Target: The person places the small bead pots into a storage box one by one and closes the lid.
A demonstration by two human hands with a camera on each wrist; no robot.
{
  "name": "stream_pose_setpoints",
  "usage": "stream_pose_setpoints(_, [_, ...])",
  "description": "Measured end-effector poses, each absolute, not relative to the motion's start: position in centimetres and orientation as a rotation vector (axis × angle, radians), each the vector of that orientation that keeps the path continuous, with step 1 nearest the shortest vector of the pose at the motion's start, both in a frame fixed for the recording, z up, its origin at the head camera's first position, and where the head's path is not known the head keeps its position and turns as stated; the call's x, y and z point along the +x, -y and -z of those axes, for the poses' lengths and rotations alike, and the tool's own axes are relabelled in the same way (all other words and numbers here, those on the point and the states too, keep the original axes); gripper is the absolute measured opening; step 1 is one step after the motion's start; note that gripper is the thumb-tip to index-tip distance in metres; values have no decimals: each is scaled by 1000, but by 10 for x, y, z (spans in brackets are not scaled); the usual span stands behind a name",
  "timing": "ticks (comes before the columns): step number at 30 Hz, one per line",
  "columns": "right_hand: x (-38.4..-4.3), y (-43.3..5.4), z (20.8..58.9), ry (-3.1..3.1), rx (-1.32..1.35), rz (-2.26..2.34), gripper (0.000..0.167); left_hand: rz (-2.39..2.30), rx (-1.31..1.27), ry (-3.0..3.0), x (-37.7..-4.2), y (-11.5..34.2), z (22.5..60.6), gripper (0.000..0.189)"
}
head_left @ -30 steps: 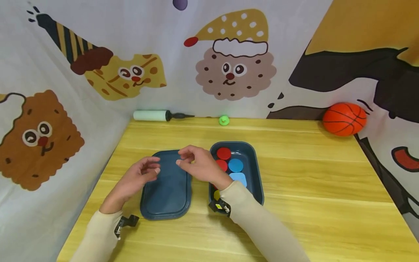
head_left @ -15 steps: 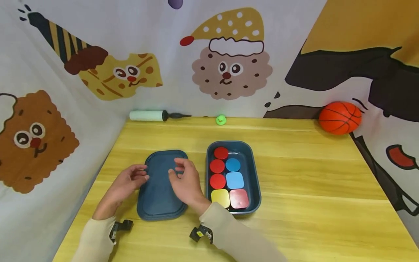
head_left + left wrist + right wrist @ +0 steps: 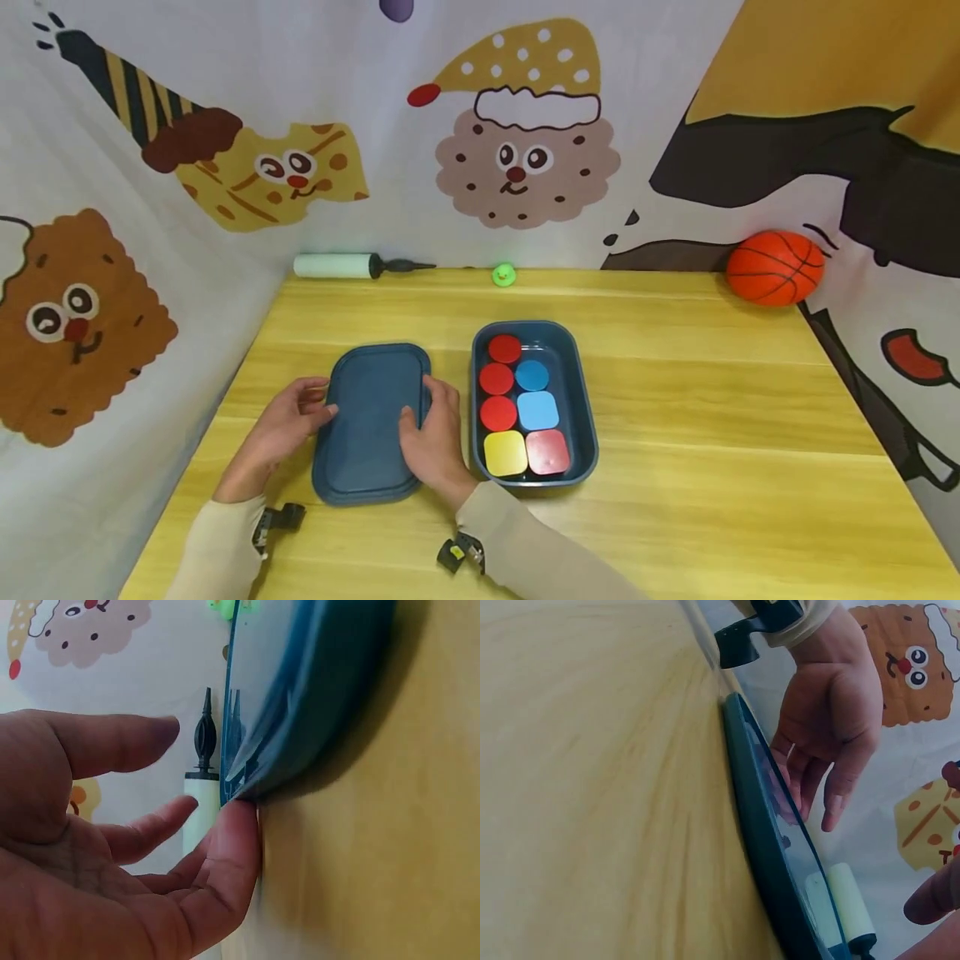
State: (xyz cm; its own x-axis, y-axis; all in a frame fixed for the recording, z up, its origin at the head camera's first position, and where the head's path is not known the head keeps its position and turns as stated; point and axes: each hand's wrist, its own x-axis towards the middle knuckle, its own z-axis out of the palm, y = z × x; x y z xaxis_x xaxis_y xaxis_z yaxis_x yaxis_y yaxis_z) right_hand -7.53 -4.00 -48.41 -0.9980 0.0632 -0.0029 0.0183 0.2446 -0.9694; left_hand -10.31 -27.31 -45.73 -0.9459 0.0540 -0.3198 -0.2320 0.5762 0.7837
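A dark blue lid [image 3: 367, 425], rectangular with rounded corners, lies on the wooden table between both hands. At its left edge is my left hand [image 3: 281, 429]; the left wrist view has a fingertip [image 3: 238, 825] touching the lid's edge while the thumb [image 3: 127, 746] stays apart above. My right hand [image 3: 438, 446] is at the right edge, its thumb over the lid's top and its fingers spread along the side. The right wrist view catches a digit [image 3: 934, 900] of that hand clear of the lid; its other fingers are out of that view.
Right of the lid stands a dark blue box [image 3: 581, 400] holding red and blue discs plus light blue, yellow and pink rounded squares. Along the back lie a hand pump [image 3: 337, 266], a green toy duck [image 3: 504, 275] and an orange basketball [image 3: 776, 268]. A printed cloth [image 3: 405, 225] hangs behind.
My right hand has moved left and down from over the box's left side to the lid's right edge. My left hand has shifted slightly down and left to the lid's left edge.
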Motion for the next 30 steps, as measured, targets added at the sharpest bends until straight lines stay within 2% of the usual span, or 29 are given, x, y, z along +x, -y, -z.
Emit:
stream_pose_setpoints(4, [-75, 39, 486, 2442, -131, -1941, 56, -1312, -152, -2477, -106, 276, 459, 66])
stream_pose_setpoints(13, [-77, 45, 490, 2358, -128, -1991, 54, -1362, -66, -2476, -108, 297, 468, 53])
stream_pose_setpoints(30, [-87, 36, 482, 2318, 12, -2113, 55, -1642, -72, -2350, -104, 319, 458, 56])
